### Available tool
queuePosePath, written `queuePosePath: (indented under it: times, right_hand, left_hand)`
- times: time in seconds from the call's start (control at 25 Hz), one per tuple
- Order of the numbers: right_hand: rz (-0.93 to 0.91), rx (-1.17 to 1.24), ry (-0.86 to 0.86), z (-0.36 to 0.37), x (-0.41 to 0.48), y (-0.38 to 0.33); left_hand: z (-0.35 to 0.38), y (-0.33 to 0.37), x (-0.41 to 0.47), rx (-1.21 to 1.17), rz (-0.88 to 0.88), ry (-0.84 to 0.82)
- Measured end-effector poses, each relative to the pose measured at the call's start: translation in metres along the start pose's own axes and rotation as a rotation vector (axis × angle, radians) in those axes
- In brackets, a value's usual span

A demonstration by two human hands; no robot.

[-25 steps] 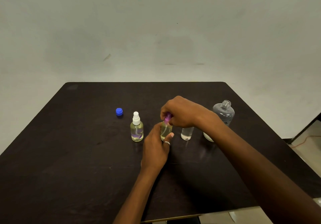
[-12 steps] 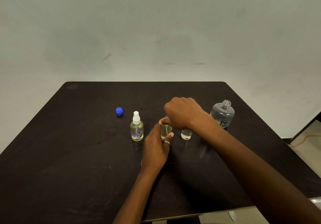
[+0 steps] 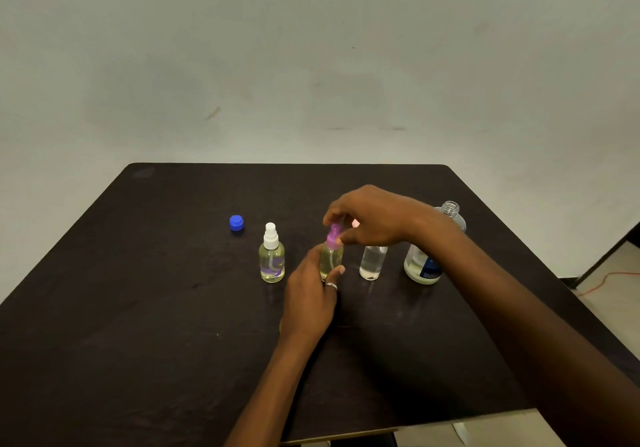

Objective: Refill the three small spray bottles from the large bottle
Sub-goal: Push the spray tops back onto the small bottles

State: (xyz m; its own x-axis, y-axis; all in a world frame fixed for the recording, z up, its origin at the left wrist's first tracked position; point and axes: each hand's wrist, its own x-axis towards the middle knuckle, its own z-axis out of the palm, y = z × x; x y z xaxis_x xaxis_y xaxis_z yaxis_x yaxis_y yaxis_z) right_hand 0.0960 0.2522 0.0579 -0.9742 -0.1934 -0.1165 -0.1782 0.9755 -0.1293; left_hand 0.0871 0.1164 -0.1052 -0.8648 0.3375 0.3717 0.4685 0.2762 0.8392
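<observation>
Bottles are standing in a row across the middle of the dark surface [image 3: 138, 308] in front of you. Your left hand [image 3: 308, 294] is wrapping its thumb and fingers around the body of the middle spray bottle [image 3: 331, 259], which is standing upright on the surface and holding pale yellowish liquid. A ring [image 3: 331, 286] is showing on one finger of that hand. Your right hand [image 3: 374, 218] is reaching over from the right and pinching the purple spray top [image 3: 334, 235] between its fingertips; the top is sitting at the neck of the bottle, though you cannot tell whether it is fully seated.

Just to the left, well clear of both hands, the white-topped spray bottle [image 3: 272, 256] is standing upright with its sprayer on and yellowish liquid inside. To the right of the middle one, the third small bottle [image 3: 373, 262] is holding clear liquid, and its neck is hiding under your right hand. Further right, the large bottle [image 3: 424, 263] is standing uncapped, its threaded neck showing above your wrist and your forearm crossing in front of it. The blue cap [image 3: 236, 222] is lying alone on the surface, behind and to the left of the white-topped bottle.
</observation>
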Motion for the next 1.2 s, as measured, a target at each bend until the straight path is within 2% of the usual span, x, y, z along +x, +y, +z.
queuePosePath:
  times: [0.12,0.36,0.56,0.88,1.2]
  right_hand:
    - [-0.046,-0.026,-0.026,0.006,0.005,-0.005]
    - [-0.006,0.004,0.049,0.017,0.01,-0.005]
    - [0.074,0.029,0.106,0.027,0.011,-0.006]
    - [0.248,-0.005,0.309,0.045,0.009,-0.024]
    - [0.267,0.068,0.298,0.048,0.014,-0.023]
  left_hand:
    - [-0.001,0.001,0.0,-0.001,0.01,-0.002]
    - [-0.001,-0.001,0.0,0.013,0.012,-0.002]
    - [-0.001,0.002,0.0,0.003,-0.003,0.016]
    - [0.0,0.0,-0.001,0.024,0.028,0.062]
    - [0.001,0.002,0.0,0.02,-0.008,0.065]
